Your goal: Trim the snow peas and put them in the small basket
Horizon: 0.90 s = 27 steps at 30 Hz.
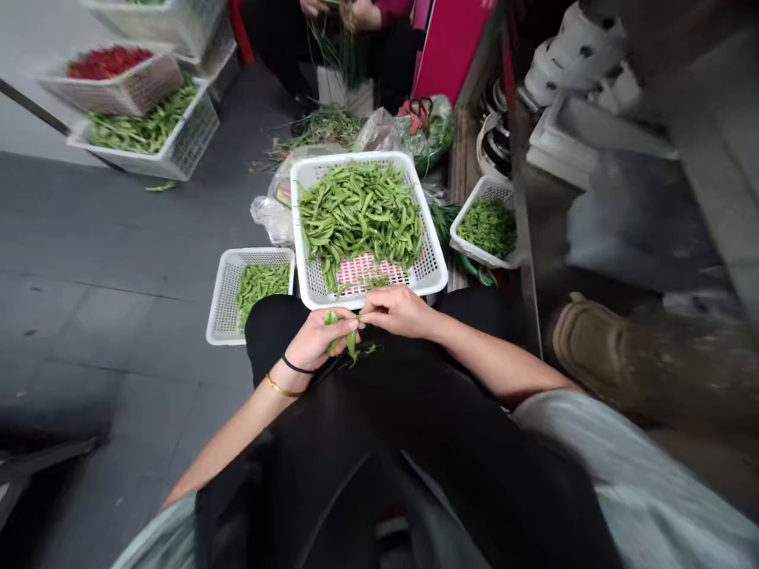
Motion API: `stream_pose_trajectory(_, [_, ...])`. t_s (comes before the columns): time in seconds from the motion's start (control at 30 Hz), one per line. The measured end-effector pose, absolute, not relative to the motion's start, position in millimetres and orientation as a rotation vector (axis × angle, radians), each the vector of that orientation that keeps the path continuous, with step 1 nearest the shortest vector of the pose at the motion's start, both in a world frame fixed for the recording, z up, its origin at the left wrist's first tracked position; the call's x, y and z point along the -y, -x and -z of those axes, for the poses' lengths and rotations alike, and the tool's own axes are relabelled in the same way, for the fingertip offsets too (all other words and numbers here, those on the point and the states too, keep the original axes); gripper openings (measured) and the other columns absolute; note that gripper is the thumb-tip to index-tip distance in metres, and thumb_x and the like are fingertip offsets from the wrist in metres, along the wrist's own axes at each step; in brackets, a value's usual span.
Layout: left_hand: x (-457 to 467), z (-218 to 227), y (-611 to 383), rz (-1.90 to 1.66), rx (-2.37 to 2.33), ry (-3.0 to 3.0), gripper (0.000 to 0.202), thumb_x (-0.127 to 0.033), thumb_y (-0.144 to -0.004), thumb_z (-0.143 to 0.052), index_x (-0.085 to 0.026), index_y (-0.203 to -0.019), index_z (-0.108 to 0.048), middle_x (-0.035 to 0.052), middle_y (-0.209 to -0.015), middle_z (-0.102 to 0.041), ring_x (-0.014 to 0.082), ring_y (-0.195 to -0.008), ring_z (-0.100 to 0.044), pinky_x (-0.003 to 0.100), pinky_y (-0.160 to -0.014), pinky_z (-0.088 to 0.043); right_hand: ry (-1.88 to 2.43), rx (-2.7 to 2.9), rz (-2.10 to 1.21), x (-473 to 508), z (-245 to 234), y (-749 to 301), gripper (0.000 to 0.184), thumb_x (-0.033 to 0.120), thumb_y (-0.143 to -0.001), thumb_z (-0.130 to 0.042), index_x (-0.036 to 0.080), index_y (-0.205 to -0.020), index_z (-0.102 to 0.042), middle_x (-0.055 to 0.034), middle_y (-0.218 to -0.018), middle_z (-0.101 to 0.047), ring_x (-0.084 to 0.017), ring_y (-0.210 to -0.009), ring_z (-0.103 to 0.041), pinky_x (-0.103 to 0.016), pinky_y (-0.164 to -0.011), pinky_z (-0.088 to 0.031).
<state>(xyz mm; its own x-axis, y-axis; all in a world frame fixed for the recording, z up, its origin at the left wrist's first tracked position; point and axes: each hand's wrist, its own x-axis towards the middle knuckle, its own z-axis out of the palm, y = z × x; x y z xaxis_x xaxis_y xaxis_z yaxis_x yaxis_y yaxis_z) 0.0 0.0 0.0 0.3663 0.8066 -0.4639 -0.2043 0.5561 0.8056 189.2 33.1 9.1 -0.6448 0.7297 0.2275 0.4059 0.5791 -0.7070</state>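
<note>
Above my lap, my left hand is closed around a few green pea pods, whose ends stick out past the fingers. My right hand meets it, thumb and forefinger pinching the tip of a pod. Just beyond the hands, a large white plastic basket holds a heap of flat green pea pods, with its red-patterned bottom showing at the near side. Left of my knee stands a smaller white basket with more pods in it.
On the right is a small basket of leafy greens. Plastic bags and loose green stalks lie behind the large basket. Stacked crates stand far left. Another person's hands hold long greens at the top.
</note>
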Motion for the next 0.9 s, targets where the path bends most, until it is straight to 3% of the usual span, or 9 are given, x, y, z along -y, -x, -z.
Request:
stream_pose_trajectory(0.13, [0.8,8.9,-12.4,-0.862,-0.972,-0.512,0.027,-0.032,-0.065,-0.076,-0.009,-0.066,-0.062,0.0001,-0.048,-0.056,0.0029,-0.034,-0.035,0.016,-0.033,-0.024,1.115,2.248,-0.565,-15.5,-2.1,-182.4,0.022,0.023,-0.089,-0.050,0.016,-0.070,-0.057,-0.0034,-0.070,-0.062,-0.013,-0.068,-0.056,-0.023,-0.064,-0.039])
stream_pose_trajectory(0.3, [-15.4,6.0,4.9,-1.165,-1.071,-0.527,0.024,-0.028,-0.065,-0.076,-0.011,-0.073,-0.060,-0.0014,-0.051,-0.057,0.0037,-0.035,-0.037,0.016,-0.033,-0.026,1.237,2.090,-0.715,-34.8,-15.8,-214.0,0.016,0.024,-0.085,-0.054,0.016,-0.072,-0.058,-0.0017,-0.068,-0.060,-0.012,-0.063,-0.055,-0.022,-0.063,-0.040])
stream_pose_trajectory(0.37, [-19.5,1.4,10.6,-1.243,-1.123,-0.607,0.023,-0.028,-0.066,-0.075,-0.012,-0.073,-0.060,0.0003,-0.057,-0.062,0.0039,-0.034,-0.039,0.017,-0.033,-0.028,1.297,2.104,-0.870,-43.7,-20.9,-221.8,0.013,0.027,-0.082,-0.060,0.015,-0.087,-0.061,-0.0014,-0.074,-0.062,-0.011,-0.063,-0.055,-0.022,-0.062,-0.041])
stream_pose_trajectory(0.47, [-19.7,-5.6,9.5,-1.273,-1.149,-0.708,0.021,-0.027,-0.068,-0.074,-0.012,-0.075,-0.060,0.0027,-0.066,-0.066,0.0041,-0.035,-0.041,0.018,-0.032,-0.029,1.256,2.222,-1.039,-47.4,-20.3,-210.1,0.045,0.035,-0.081,-0.063,0.016,-0.120,-0.052,-0.0044,-0.094,-0.064,-0.012,-0.068,-0.057,-0.023,-0.064,-0.041])
stream_pose_trajectory(0.5, [-18.5,-7.2,7.5,-1.268,-1.150,-0.736,0.021,-0.027,-0.069,-0.074,-0.012,-0.075,-0.061,0.0031,-0.067,-0.066,0.0041,-0.035,-0.042,0.018,-0.032,-0.029,1.202,2.292,-1.054,-46.9,-18.3,-201.8,0.043,0.036,-0.083,-0.060,0.017,-0.121,-0.052,-0.0049,-0.096,-0.064,-0.012,-0.071,-0.057,-0.023,-0.066,-0.041])
stream_pose_trajectory(0.6, [-12.4,-8.0,2.2,-1.245,-1.145,-0.792,0.020,-0.026,-0.070,-0.074,-0.011,-0.076,-0.062,0.0017,-0.062,-0.064,0.0044,-0.035,-0.042,0.018,-0.033,-0.030,1.044,2.462,-1.021,-45.2,-11.4,-178.9,0.019,0.029,-0.091,-0.049,0.016,-0.093,-0.062,-0.0023,-0.080,-0.062,-0.012,-0.069,-0.054,-0.023,-0.066,-0.037])
stream_pose_trajectory(0.67, [-7.2,-4.8,1.9,-1.249,-1.128,-0.792,0.019,-0.026,-0.070,-0.074,-0.012,-0.075,-0.061,0.0004,-0.059,-0.062,0.0046,-0.035,-0.042,0.017,-0.033,-0.030,1.024,2.430,-1.005,-45.5,-8.9,-173.4,0.025,0.026,-0.093,-0.045,0.015,-0.076,-0.060,-0.0002,-0.067,-0.057,-0.011,-0.064,-0.051,-0.022,-0.064,-0.035])
stream_pose_trajectory(0.77, [-1.2,1.5,8.8,-1.154,-1.124,-0.836,0.018,-0.028,-0.073,-0.071,-0.014,-0.078,-0.060,0.0022,-0.065,-0.066,0.0048,-0.036,-0.042,0.018,-0.034,-0.030,1.099,2.315,-0.950,-46.1,-8.8,-179.8,0.029,0.025,-0.094,-0.042,0.015,-0.070,-0.056,0.0008,-0.064,-0.053,-0.009,-0.061,-0.047,-0.020,-0.063,-0.033])
stream_pose_trajectory(0.9, [-4.9,-0.6,27.2,-0.615,-1.112,-1.231,0.021,-0.030,-0.070,-0.073,-0.013,-0.081,-0.067,0.0031,-0.064,-0.067,0.0060,-0.039,-0.045,0.018,-0.038,-0.034,1.024,2.633,-0.969,-41.5,-14.0,-193.5,0.026,0.024,-0.093,-0.045,0.015,-0.072,-0.057,-0.0003,-0.065,-0.055,-0.009,-0.058,-0.045,-0.021,-0.058,-0.029])
